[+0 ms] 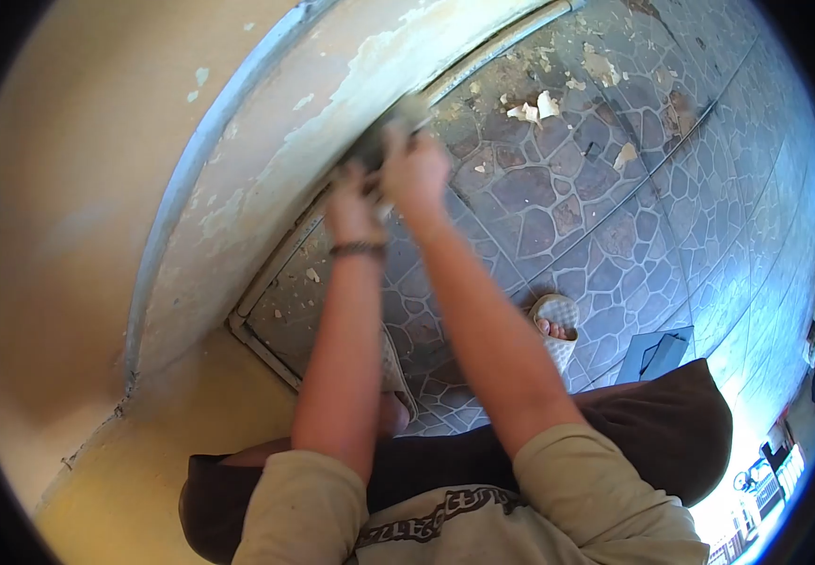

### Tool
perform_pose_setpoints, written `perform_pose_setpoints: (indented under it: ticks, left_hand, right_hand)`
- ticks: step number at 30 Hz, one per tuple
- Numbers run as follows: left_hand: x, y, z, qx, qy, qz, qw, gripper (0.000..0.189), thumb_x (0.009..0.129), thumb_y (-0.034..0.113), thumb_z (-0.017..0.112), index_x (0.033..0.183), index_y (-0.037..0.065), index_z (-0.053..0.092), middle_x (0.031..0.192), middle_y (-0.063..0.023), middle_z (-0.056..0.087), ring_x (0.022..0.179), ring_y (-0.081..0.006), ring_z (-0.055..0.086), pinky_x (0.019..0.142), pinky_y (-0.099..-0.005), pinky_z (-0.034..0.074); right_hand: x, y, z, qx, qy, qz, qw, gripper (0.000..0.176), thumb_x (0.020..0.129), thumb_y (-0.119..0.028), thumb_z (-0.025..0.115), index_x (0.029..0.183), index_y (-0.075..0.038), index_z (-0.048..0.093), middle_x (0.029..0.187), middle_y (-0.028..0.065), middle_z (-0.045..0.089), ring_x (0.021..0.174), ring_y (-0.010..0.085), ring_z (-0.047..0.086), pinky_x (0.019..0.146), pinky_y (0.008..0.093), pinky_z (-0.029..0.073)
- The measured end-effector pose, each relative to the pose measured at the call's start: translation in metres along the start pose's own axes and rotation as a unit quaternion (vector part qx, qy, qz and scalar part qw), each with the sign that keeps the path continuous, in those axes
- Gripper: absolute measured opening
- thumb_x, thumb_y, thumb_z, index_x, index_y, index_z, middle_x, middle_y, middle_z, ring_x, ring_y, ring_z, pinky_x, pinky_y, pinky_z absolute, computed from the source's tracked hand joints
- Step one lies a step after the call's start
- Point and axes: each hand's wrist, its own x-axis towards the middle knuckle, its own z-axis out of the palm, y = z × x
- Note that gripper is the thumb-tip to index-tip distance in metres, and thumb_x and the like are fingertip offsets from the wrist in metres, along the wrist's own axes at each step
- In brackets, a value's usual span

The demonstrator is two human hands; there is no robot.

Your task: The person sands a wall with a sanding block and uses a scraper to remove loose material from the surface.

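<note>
Both hands reach forward to the foot of the peeling wall [285, 141]. My left hand [353, 202], with a dark bracelet at its wrist, is closed, and a blurred grey tool [370, 149] lies just ahead of it against the wall. Beside it on the right, my right hand [414, 174] is closed around part of the same tool, whose far end reaches toward the wall's lower edge. Motion smears the fingers and the tool, so its exact shape cannot be made out.
Loose paint flakes [547, 104] lie on the stone-patterned floor [535, 231]. A raised border [497, 52] runs along the wall's base. My sandalled foot [556, 325] is below right, near a flat grey object [654, 354]. Distant items stand at the lower right.
</note>
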Motion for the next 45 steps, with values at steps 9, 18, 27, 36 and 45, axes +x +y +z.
perform_pose_setpoints:
  ticks: [9, 18, 27, 36, 45]
  left_hand:
    - [-0.016, 0.014, -0.014, -0.107, 0.013, -0.069, 0.992, 0.035, 0.093, 0.028, 0.056, 0.117, 0.003, 0.052, 0.087, -0.0095, 0.063, 0.078, -0.021, 0.06, 0.065, -0.0325, 0.048]
    - [-0.019, 0.008, 0.047, 0.075, 0.028, 0.029, 0.996, 0.033, 0.095, 0.027, 0.055, 0.106, -0.003, 0.054, 0.086, -0.0157, 0.066, 0.075, -0.0263, 0.065, 0.067, -0.036, 0.054]
    - [-0.03, 0.026, -0.045, -0.086, 0.095, 0.017, 0.992, 0.029, 0.095, 0.021, 0.055, 0.115, 0.002, 0.049, 0.084, -0.009, 0.062, 0.076, -0.0224, 0.061, 0.068, -0.0358, 0.051]
    - [0.003, -0.021, 0.079, -0.076, 0.075, 0.022, 0.994, 0.035, 0.093, 0.024, 0.059, 0.111, -0.006, 0.054, 0.084, -0.0123, 0.065, 0.071, -0.0218, 0.063, 0.061, -0.0335, 0.051]
    - [-0.024, 0.023, -0.079, -0.014, 0.162, 0.053, 0.985, 0.035, 0.093, 0.027, 0.057, 0.114, -0.001, 0.055, 0.089, -0.0112, 0.064, 0.083, -0.0227, 0.061, 0.072, -0.0373, 0.049]
  right_hand:
    - [-0.022, -0.018, 0.016, 0.048, 0.025, 0.032, 0.998, 0.041, 0.09, -0.035, 0.055, 0.095, 0.006, 0.06, 0.089, 0.0306, 0.062, 0.087, 0.0482, 0.059, 0.078, 0.0512, 0.046]
    - [0.029, -0.012, -0.021, -0.028, -0.034, 0.056, 0.997, 0.041, 0.089, -0.033, 0.059, 0.085, 0.007, 0.063, 0.085, 0.0274, 0.064, 0.078, 0.0397, 0.064, 0.072, 0.0469, 0.05]
    - [-0.059, -0.005, 0.049, 0.047, 0.016, 0.054, 0.997, 0.043, 0.091, -0.036, 0.053, 0.094, 0.007, 0.057, 0.087, 0.0326, 0.06, 0.087, 0.0497, 0.058, 0.078, 0.0522, 0.045]
    - [0.045, -0.027, -0.031, 0.012, -0.019, 0.07, 0.997, 0.047, 0.092, -0.037, 0.054, 0.087, 0.01, 0.058, 0.084, 0.0263, 0.064, 0.075, 0.038, 0.064, 0.069, 0.0469, 0.05]
    - [-0.08, 0.001, 0.052, -0.033, -0.103, 0.088, 0.99, 0.044, 0.09, -0.036, 0.056, 0.093, 0.008, 0.058, 0.092, 0.0337, 0.06, 0.091, 0.0493, 0.058, 0.08, 0.0514, 0.044]
